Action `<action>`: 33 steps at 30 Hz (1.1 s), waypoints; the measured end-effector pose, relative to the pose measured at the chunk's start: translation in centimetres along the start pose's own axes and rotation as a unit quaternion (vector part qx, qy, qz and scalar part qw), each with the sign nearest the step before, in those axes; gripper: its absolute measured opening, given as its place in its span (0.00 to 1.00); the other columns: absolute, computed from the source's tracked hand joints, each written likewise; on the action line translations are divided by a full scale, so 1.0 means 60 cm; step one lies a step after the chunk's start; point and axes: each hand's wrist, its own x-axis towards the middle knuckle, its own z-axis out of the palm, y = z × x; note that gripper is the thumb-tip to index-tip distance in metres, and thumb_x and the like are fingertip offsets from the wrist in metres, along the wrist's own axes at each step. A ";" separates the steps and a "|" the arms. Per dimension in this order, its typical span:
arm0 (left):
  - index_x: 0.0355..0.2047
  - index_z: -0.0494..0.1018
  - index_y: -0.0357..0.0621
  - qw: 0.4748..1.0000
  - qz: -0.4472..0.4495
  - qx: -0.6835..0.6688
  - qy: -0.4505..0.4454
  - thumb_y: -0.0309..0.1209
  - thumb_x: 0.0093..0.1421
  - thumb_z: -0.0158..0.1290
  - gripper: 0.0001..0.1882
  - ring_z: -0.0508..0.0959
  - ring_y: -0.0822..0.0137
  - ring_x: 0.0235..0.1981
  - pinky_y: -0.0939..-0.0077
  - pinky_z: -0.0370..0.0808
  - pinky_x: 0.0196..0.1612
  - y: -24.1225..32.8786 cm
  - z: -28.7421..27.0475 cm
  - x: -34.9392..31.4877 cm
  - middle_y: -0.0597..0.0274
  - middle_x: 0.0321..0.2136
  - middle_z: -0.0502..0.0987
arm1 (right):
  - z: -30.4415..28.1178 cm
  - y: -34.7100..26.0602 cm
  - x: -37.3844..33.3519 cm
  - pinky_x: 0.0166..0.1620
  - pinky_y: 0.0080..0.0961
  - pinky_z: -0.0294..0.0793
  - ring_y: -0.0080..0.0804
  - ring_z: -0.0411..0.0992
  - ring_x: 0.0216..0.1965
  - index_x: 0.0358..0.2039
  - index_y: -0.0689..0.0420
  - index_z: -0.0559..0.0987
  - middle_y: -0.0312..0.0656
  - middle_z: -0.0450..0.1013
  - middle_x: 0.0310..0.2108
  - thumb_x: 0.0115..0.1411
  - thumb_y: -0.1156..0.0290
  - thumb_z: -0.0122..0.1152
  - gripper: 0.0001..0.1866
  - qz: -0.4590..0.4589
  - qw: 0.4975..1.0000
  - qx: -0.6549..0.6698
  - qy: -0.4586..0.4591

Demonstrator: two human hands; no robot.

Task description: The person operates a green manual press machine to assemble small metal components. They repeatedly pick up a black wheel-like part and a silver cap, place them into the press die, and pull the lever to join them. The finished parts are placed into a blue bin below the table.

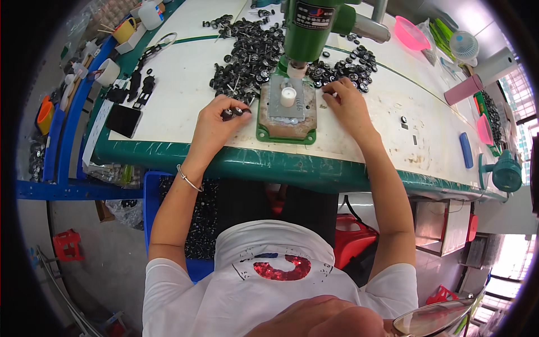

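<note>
My left hand (219,124) is closed on small black toy wheels (227,114), held left of the green bench press (306,39). Under the press head, a white round post (288,97) stands on a grey metal plate (279,106) over the press base. To the right of the base, my right hand (349,106) has its thumb and fingers bent together at the near edge of a pile of loose black wheels (359,70). What lies between those fingertips is too small to make out. A larger heap of wheels with metal axles (247,56) spreads behind my left hand.
A black phone (124,121) and dark strap-like pieces (147,90) lie at the left. Single small parts (404,119) and a blue bar (466,150) lie at the right. A pink basin (411,33) stands farther back. A blue bin (151,191) sits below the table edge.
</note>
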 end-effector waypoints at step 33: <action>0.30 0.79 0.33 0.944 -0.020 -0.325 -0.048 0.26 0.52 0.61 0.08 0.73 0.80 0.26 0.83 0.69 0.35 0.084 0.066 0.090 0.69 0.25 0.77 | -0.107 -0.072 0.055 0.42 0.21 0.73 0.22 0.71 0.37 0.51 0.61 0.74 0.38 0.73 0.43 0.63 0.70 0.56 0.17 0.092 0.872 0.468 0.111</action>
